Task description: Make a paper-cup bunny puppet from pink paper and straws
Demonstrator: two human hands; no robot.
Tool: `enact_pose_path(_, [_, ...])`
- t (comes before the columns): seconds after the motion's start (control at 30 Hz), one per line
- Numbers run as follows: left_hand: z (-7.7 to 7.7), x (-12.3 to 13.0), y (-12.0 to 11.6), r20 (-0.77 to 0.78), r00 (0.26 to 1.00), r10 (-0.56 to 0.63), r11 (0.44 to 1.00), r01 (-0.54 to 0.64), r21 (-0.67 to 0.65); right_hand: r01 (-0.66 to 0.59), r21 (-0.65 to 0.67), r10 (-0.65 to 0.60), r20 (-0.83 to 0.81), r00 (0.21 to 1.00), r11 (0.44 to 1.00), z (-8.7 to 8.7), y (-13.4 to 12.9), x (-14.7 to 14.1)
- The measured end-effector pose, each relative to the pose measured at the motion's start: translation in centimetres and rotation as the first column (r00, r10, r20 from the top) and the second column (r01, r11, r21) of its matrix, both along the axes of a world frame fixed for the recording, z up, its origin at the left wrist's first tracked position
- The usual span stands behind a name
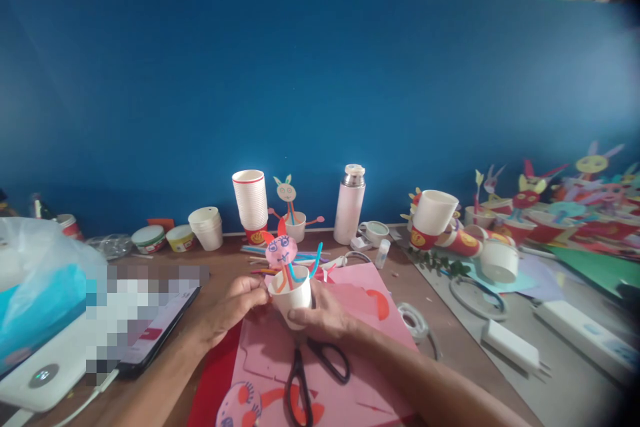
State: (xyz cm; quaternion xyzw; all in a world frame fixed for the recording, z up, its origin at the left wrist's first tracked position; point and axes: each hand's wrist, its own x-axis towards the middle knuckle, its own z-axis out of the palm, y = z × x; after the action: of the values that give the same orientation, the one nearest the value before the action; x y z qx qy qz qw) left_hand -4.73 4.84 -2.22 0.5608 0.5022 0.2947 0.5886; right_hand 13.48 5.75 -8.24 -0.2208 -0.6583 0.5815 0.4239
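My right hand [325,312] is wrapped round a white paper cup [296,301], thumb across its front. At the cup's left rim, my left hand [245,301] has its fingers pinched together; whatever they grip is hidden. Out of the cup rises a pink paper face [281,252] with orange ears and drawn eyes, on pipe-cleaner stems. A blue pipe cleaner [317,260] sticks out on the right side. Below the cup, black-handled scissors [299,387] lie on pink paper [265,347]. A second pink paper face [240,405] lies near the front edge.
A stack of paper cups [250,200], a finished cup figure [287,193] and a flask [349,207] stand along the blue wall. Many cup figures [533,203] crowd the right. A phone [163,333] and power bank [45,373] lie left. Tape [413,321] sits right.
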Motion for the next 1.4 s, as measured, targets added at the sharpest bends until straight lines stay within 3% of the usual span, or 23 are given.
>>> enact_pose_path(0.27, [-0.3, -0.4, 0.4, 0.075, 0.997, 0.03, 0.999, -0.032, 0.018, -0.05, -0.061, 0.042, -0.14, 0.989, 0.997, 0.3, -0.1, 0.3])
enact_pose_path(0.53, [-0.5, -0.1, 0.0, 0.124, 0.991, -0.045, 0.999, 0.048, -0.02, 0.007, 0.0, -0.006, -0.087, 0.996, 1.0, 1.1, -0.4, 0.2])
enact_pose_path(0.63, [-0.6, -0.3, 0.0, 0.123, 0.992, -0.004, 1.0, 0.008, -0.028, 0.034, 0.056, -0.031, -0.062, 0.998, 0.998, 1.4, -0.5, 0.1])
enact_pose_path(0.9, [-0.7, -0.3, 0.2, 0.049, 0.999, -0.02, 0.999, 0.021, -0.024, 0.021, 0.183, -0.03, 0.046, 0.998, 0.983, 0.9, -0.3, 0.2])
enact_pose_path(1.07, [-1.0, -0.2, 0.2, -0.048, 0.998, 0.027, 0.999, -0.026, 0.019, 0.04, 0.163, -0.049, 0.052, 0.997, 0.986, 0.5, -0.2, 0.2])
enact_pose_path(1.4, [-1.1, -0.3, 0.4, -0.153, 0.988, 0.013, 0.999, -0.007, 0.04, 0.068, 0.131, -0.081, 0.098, 0.992, 0.989, 0.4, -0.3, 0.3])
